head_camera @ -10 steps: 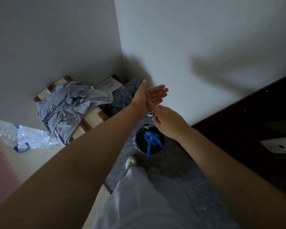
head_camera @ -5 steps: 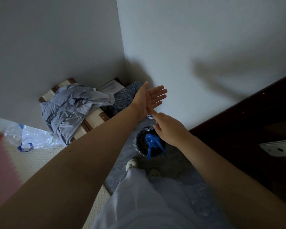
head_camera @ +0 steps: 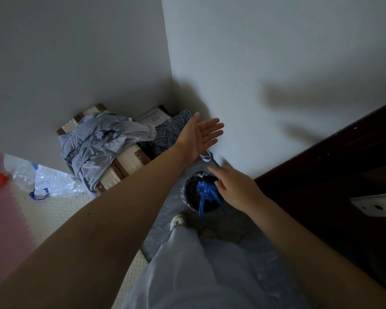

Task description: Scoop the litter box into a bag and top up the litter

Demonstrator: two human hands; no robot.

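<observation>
Arms outstretched, left hand (head_camera: pixel 201 137) flat (palm up).

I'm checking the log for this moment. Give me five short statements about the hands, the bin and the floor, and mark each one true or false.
1. The left hand is open, palm up. True.
2. The left hand grips the blue bag. False: it holds nothing, and the bag lies in the round bin.
3. The grey clothes lie in a crumpled heap. True.
4. The clothes lie on bare floor. False: they rest on a cream case.
5. The person is barefoot. False: white shoes show below the bin.
</observation>
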